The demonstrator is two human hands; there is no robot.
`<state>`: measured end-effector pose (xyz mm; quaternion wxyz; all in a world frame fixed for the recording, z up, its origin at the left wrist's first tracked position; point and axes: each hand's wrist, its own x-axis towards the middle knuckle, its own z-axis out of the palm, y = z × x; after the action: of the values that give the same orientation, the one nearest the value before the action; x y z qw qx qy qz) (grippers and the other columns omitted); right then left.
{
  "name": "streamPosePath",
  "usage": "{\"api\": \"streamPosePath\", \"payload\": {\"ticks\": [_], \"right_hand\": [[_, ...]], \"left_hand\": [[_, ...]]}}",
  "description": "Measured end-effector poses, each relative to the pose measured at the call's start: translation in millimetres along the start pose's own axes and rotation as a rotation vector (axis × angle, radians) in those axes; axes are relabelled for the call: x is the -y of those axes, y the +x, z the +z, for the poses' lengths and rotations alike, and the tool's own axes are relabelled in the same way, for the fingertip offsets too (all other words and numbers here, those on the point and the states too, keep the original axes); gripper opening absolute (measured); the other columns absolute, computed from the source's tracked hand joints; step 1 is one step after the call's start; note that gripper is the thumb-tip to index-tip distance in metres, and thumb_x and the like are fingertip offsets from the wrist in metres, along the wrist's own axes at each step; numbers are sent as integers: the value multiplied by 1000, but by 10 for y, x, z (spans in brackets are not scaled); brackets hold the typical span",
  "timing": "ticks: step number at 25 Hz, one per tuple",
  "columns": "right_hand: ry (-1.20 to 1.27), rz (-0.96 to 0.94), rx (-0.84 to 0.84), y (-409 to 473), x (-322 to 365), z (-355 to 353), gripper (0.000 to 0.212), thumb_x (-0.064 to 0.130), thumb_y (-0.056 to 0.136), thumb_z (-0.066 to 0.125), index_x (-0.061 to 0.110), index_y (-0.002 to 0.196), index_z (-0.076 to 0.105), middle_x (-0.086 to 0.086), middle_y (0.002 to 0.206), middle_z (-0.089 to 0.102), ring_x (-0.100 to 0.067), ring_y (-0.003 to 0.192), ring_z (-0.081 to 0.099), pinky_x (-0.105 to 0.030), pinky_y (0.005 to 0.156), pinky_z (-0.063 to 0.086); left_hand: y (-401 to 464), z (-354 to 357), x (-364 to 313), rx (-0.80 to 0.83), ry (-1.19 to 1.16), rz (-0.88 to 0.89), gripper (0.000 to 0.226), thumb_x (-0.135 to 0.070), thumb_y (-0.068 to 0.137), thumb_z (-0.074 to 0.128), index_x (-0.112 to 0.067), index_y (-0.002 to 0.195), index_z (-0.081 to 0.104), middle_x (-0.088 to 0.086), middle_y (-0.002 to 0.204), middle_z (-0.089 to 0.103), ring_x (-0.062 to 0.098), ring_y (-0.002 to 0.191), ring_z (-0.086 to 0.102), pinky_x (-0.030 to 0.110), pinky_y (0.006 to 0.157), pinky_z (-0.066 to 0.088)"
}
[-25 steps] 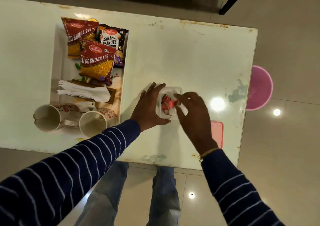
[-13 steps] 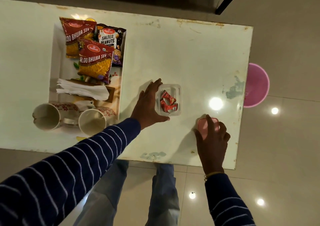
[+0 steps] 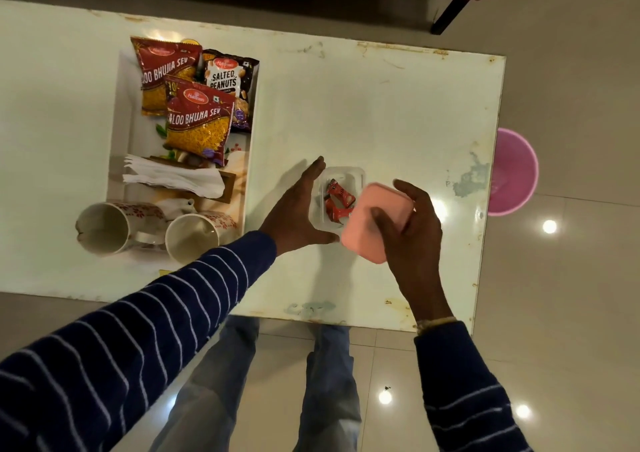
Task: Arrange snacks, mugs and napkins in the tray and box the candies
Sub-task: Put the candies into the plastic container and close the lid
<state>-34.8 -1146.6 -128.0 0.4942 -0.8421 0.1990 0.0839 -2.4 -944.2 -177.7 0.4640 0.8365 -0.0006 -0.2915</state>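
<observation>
A small clear box (image 3: 349, 174) sits mid-table with red-wrapped candies (image 3: 337, 202) inside. My left hand (image 3: 299, 209) rests flat against the box's left side, fingers apart. A pink lid (image 3: 369, 225) is gripped in my right hand (image 3: 410, 230) and held tilted over the box's right half. At the left lies a white tray (image 3: 251, 161) with two Aloo Bhujia Sev packs (image 3: 199, 122), a salted peanuts pack (image 3: 227, 77), white napkins (image 3: 173, 176) and two mugs (image 3: 104, 228) on their sides.
The white table (image 3: 381, 105) ends close on the right and near side. A pink bucket (image 3: 516, 171) stands on the floor past the right edge. A dark chair leg (image 3: 446, 15) is behind the table. My legs show below the near edge.
My right hand left the box, picked the pink lid off the table at the right and carried it up and left over the box. My left hand stayed beside the box.
</observation>
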Motion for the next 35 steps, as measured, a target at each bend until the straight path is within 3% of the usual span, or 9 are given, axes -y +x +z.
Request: {"api": "streamPosePath", "payload": {"ticks": [4, 7, 11, 15, 17, 23, 28, 32, 35], "right_hand": [[41, -29, 34, 225, -4, 299, 42, 19, 92, 67, 22, 132, 55, 10, 123, 58, -8, 107, 55, -35, 93, 52], [-45, -71, 62, 329, -184, 416, 45, 21, 96, 62, 18, 139, 51, -5, 122, 53, -18, 111, 51, -43, 97, 48], [-142, -162, 92, 384, -249, 532, 49, 30, 97, 58, 20, 143, 45, -5, 129, 46, -21, 115, 50, -35, 96, 48], [-209, -189, 123, 434, -207, 594, 50, 36, 100, 51, 25, 148, 39, -2, 129, 40, -18, 114, 51, -24, 87, 46], [-235, -194, 132, 447, -202, 601, 51, 37, 101, 48, 27, 149, 36, -1, 129, 38, -17, 112, 53, -24, 81, 48], [-256, -189, 113, 444, -176, 617, 44, 35, 104, 37, 26, 148, 36, -2, 121, 44, -19, 92, 62, -32, 72, 54], [-222, -129, 76, 492, -171, 670, 31, 23, 104, 40, 18, 132, 52, 0, 128, 58, -18, 106, 62, -23, 82, 43], [-83, -111, 52, 503, -143, 669, 24, 16, 104, 39, 14, 115, 60, 7, 104, 64, -6, 92, 60, -12, 80, 44], [22, -103, 62, 432, -43, 706, 24, 18, 105, 40, 16, 110, 64, 13, 98, 65, 5, 88, 58, -4, 77, 40]], "left_hand": [[-72, 21, -18, 24, 2, 5, 128, -38, 65, 91, -23, 158, 4, -3, 163, 23, 13, 145, 28, 23, 109, 27], [-107, 27, 0, 48, 32, 28, 129, -36, 65, 92, -22, 158, 4, -1, 162, 25, 20, 144, 33, 32, 111, 33], [-99, 51, 23, 51, -43, -3, 129, -37, 65, 92, -28, 157, 3, -2, 162, 24, 12, 139, 34, 28, 106, 36], [-80, 105, 6, -22, -128, -45, 107, -33, 78, 84, -32, 156, 11, -2, 157, 34, 2, 127, 36, 0, 86, 39], [-67, 103, 7, -55, -177, -65, 95, -26, 84, 79, -31, 155, 17, -1, 156, 36, 3, 125, 39, -5, 78, 40], [-69, 134, -52, -107, -342, -110, 72, -17, 93, 68, -26, 152, 28, 0, 153, 42, 11, 130, 45, 8, 86, 47], [-16, 110, -178, -263, -366, -126, 54, -15, 93, 69, -16, 142, 48, 2, 139, 58, 16, 122, 58, 21, 95, 53], [-14, 103, -210, -201, -396, -237, 46, -31, 98, 61, -21, 141, 50, -2, 136, 60, 17, 120, 58, 30, 97, 52], [-5, 80, -265, -161, -557, -316, 52, -60, 95, 45, -27, 134, 54, -3, 128, 62, 21, 117, 59, 39, 98, 52]]}}
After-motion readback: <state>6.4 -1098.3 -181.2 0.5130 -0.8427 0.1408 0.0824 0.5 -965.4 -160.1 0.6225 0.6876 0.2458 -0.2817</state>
